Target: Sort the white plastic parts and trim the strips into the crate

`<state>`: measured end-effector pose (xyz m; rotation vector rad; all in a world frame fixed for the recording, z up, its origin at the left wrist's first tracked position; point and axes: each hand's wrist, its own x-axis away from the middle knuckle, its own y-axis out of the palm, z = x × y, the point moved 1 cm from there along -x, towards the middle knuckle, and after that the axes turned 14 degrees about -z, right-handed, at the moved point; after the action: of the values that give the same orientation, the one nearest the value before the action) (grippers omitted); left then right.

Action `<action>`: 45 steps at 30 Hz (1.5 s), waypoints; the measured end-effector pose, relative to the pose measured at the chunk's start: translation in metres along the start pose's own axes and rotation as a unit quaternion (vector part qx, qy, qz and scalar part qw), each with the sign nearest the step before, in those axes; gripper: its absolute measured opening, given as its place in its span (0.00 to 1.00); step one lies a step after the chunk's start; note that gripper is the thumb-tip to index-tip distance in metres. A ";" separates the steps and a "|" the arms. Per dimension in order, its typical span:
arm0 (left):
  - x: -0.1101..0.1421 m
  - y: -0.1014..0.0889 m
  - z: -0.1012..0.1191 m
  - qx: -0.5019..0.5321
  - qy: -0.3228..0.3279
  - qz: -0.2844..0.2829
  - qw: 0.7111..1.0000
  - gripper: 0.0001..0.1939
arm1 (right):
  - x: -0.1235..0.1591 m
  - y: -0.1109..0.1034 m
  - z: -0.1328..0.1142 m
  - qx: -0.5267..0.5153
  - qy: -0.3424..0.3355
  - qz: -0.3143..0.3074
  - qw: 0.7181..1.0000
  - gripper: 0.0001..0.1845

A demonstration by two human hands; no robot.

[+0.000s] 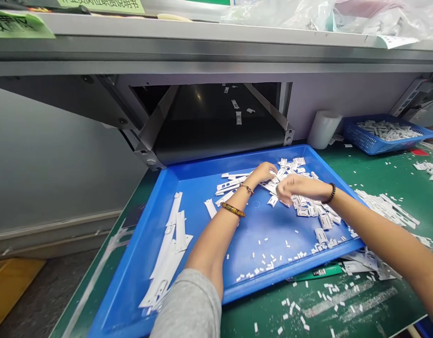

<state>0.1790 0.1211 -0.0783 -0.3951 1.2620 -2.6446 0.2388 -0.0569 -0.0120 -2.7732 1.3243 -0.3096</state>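
My left hand [263, 172] reaches over the pile of small white flat pieces [304, 204] in the right half of a blue tray [198, 164]. Its fingers are bent down at the pile's upper left; whatever they pinch is hidden. Close beside it, my right hand [292, 188] is curled above the same pile, slightly blurred, with its fingertips turned down and their contents out of sight. Longer white strips [232, 184] lie just left of my left hand. More long white pieces [172, 251] rest along the tray's left side.
Behind the tray, a black conveyor belt [209, 122] carries a few white pieces. A white roll [323, 129] and a blue basket [381, 136] of white parts stand at the back right. A green-handled tool [320, 272] lies by the tray's front edge. White scraps dot the green table [258, 317].
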 end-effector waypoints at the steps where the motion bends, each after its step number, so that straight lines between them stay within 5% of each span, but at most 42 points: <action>1: 0.001 0.000 -0.001 0.004 0.005 0.005 1.000 0.11 | 0.001 -0.018 0.012 0.024 0.015 0.127 0.991 0.14; 3: 0.002 0.001 -0.001 0.013 0.013 0.015 1.000 0.10 | 0.004 -0.047 0.036 0.118 0.089 0.316 0.937 0.13; 5: 0.004 0.001 -0.001 0.025 0.019 0.024 0.999 0.09 | 0.004 -0.064 0.059 0.250 0.164 0.394 0.869 0.10; 8: 0.005 -0.002 0.000 0.047 0.024 0.032 0.998 0.09 | -0.003 -0.071 0.084 0.408 0.200 0.370 0.810 0.12; 11: 0.005 -0.005 0.002 0.068 0.022 0.051 0.996 0.10 | -0.012 -0.071 0.097 0.465 0.198 0.327 0.798 0.15; 17: 0.006 -0.010 0.008 0.126 0.028 0.048 0.991 0.10 | -0.009 -0.078 0.093 0.409 0.166 0.401 0.803 0.07; 21: 0.013 -0.010 0.017 0.196 0.045 -0.020 0.979 0.16 | 0.001 -0.080 0.080 0.339 0.111 0.487 0.797 0.08; 24: 0.017 -0.010 0.026 0.262 0.073 -0.070 0.960 0.13 | 0.002 -0.076 0.072 0.342 0.089 0.496 0.793 0.08; 33: 0.014 -0.006 0.041 0.178 0.078 0.011 0.981 0.14 | -0.002 -0.066 0.057 0.356 0.138 0.514 0.768 0.08; 37: 0.016 -0.010 0.049 0.187 0.098 0.018 0.977 0.14 | 0.001 -0.074 0.053 0.197 0.104 0.567 0.793 0.07; 41: 0.016 -0.024 0.046 0.284 0.094 0.047 0.953 0.08 | 0.009 -0.082 0.041 -0.041 -0.030 0.590 0.806 0.05; 43: 0.016 -0.032 0.037 0.324 0.059 0.064 0.942 0.05 | 0.016 -0.078 0.026 -0.111 -0.090 0.524 0.839 0.08; 45: 0.017 -0.037 0.026 0.331 0.034 0.070 0.940 0.03 | 0.024 -0.067 0.007 -0.119 -0.107 0.386 0.909 0.13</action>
<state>0.1691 0.1201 -0.0312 -0.0965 0.3311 -2.7604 0.3061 -0.0337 -0.0057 -2.0831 2.3369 0.2078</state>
